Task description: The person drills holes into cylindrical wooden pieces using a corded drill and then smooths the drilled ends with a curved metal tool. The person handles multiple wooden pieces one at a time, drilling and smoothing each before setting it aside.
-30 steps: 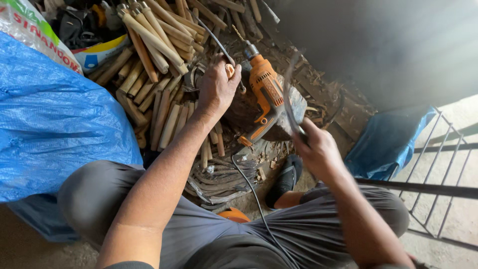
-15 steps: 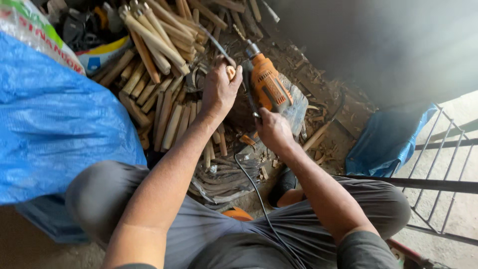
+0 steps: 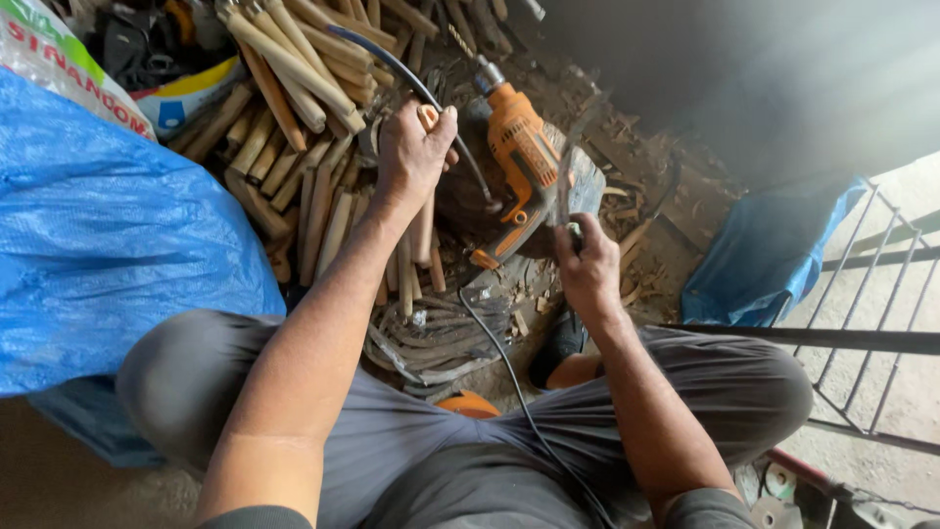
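My left hand (image 3: 416,152) is closed around the top of a pale wooden stick (image 3: 423,230) held upright over the pile. My right hand (image 3: 587,266) grips the handle of a long dark blade (image 3: 576,162) that points up and away from me. Between the hands an orange power drill (image 3: 519,157) lies on a wood block (image 3: 460,201), with its bit pointing away. The drill's black cable (image 3: 499,358) runs down across my lap. My right hand is just right of the drill's grip and does not touch it.
A heap of cut wooden sticks (image 3: 294,118) fills the upper left. A big blue woven sack (image 3: 108,245) lies at left and a blue cloth (image 3: 764,255) at right. A metal railing (image 3: 862,343) borders the right. Wood chips and bark strips (image 3: 431,338) cover the ground.
My right hand swung the blade left toward the drill, then came back slightly right and raised the blade upright. My left hand has stayed on the stick.
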